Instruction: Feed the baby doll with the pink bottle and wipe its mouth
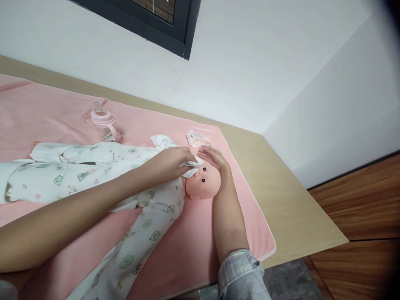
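A baby doll [207,186] lies on its back on a pink blanket, its bald head toward the right. It wears a white long-sleeved outfit [162,202] printed with green and pink figures. My left hand [175,161] reaches across its chest and pinches a white tissue [192,166] against the lower part of its face, partly covering the mouth. My right hand [214,157] rests beside the far side of the head, fingers stretched out, with the forearm passing along the crown. No object shows in the right hand.
On the pink blanket [178,254] a baby bottle [103,121] with a pink collar and handle stands beyond the doll's legs. A small clear plastic packet [196,137] lies beyond its head. The wooden table [265,175] meets a white wall [237,62] below a dark-framed window [175,35].
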{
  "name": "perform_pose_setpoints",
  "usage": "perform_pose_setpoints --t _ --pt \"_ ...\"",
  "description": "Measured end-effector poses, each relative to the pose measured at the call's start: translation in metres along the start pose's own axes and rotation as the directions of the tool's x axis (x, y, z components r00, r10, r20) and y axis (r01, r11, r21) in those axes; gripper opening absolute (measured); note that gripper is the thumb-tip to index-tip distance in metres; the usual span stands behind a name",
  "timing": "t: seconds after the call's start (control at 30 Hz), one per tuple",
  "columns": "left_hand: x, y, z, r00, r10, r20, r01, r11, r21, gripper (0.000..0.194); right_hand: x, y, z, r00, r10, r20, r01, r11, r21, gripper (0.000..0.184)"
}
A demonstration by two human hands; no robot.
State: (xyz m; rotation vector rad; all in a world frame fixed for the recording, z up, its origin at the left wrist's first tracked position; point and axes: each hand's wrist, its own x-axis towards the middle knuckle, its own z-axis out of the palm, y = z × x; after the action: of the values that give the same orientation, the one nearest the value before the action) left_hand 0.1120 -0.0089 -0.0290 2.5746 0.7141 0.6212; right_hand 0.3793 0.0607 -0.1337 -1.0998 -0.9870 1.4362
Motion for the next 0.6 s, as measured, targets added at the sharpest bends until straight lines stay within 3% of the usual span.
perform_pose_setpoints --t 0.2,0.33,0.47,0.53,0.6 --pt "0.001 -0.004 -0.004 1.000 0.002 0.003 -0.002 1.000 -0.030 0.025 -0.001 0.002 0.000 1.000 -0.009 0.003 0.009 1.000 -0.004 0.017" --pt "0.000 -0.009 -0.012 0.998 0.014 -0.066 -0.020 0.996 -0.090 0.025 -0.005 -0.007 -0.001 0.999 -0.031 0.017 0.032 0.999 -0.036 0.021" --pt "-0.001 -0.019 -0.026 0.986 -0.013 -0.164 -0.004 0.995 -0.101 0.029 -0.020 -0.045 0.005 0.986 -0.149 0.069 0.158 0.974 -0.162 0.019" --pt "-0.002 -0.025 -0.033 0.981 -0.024 -0.190 0.014 0.998 -0.055 0.033 -0.037 -0.073 0.016 0.957 -0.232 0.173 0.275 0.914 -0.296 0.023" --pt "-0.003 -0.031 -0.040 0.979 -0.033 -0.199 0.035 0.999 0.003 0.036 -0.059 -0.100 0.036 0.897 -0.299 0.327 0.421 0.804 -0.420 0.026"
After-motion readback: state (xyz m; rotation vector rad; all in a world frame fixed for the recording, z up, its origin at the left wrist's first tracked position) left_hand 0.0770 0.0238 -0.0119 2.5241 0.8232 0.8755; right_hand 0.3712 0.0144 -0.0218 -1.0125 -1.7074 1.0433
